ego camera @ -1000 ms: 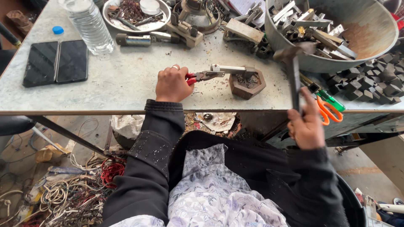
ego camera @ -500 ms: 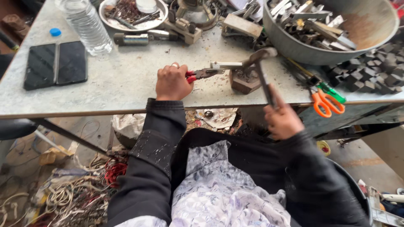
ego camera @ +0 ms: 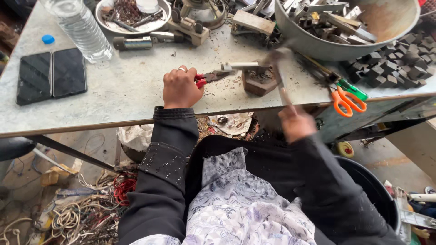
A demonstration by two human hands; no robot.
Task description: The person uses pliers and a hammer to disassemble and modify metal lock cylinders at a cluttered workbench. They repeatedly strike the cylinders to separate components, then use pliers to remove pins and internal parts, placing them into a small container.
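Note:
My left hand (ego camera: 181,87) rests on the grey table (ego camera: 113,90) and grips red-handled pliers (ego camera: 210,77). The pliers hold a pale metal piece (ego camera: 243,66) over a dark hexagonal block (ego camera: 258,80). My right hand (ego camera: 295,121), blurred by motion, grips the handle of a hammer (ego camera: 279,68). The hammer's head sits just above the block and the metal piece.
A large metal bowl (ego camera: 390,27) of scrap parts stands at the back right. Orange scissors (ego camera: 347,100) lie beside it, with dark hexagonal pieces (ego camera: 395,68) behind them. A water bottle (ego camera: 81,28), two dark phones (ego camera: 51,75) and a plate of scrap (ego camera: 131,13) sit left. Tangled wires (ego camera: 86,213) cover the floor.
My right hand has swung the hammer from a raised spot at the right down and left onto the block. My left hand and the pliers have stayed put.

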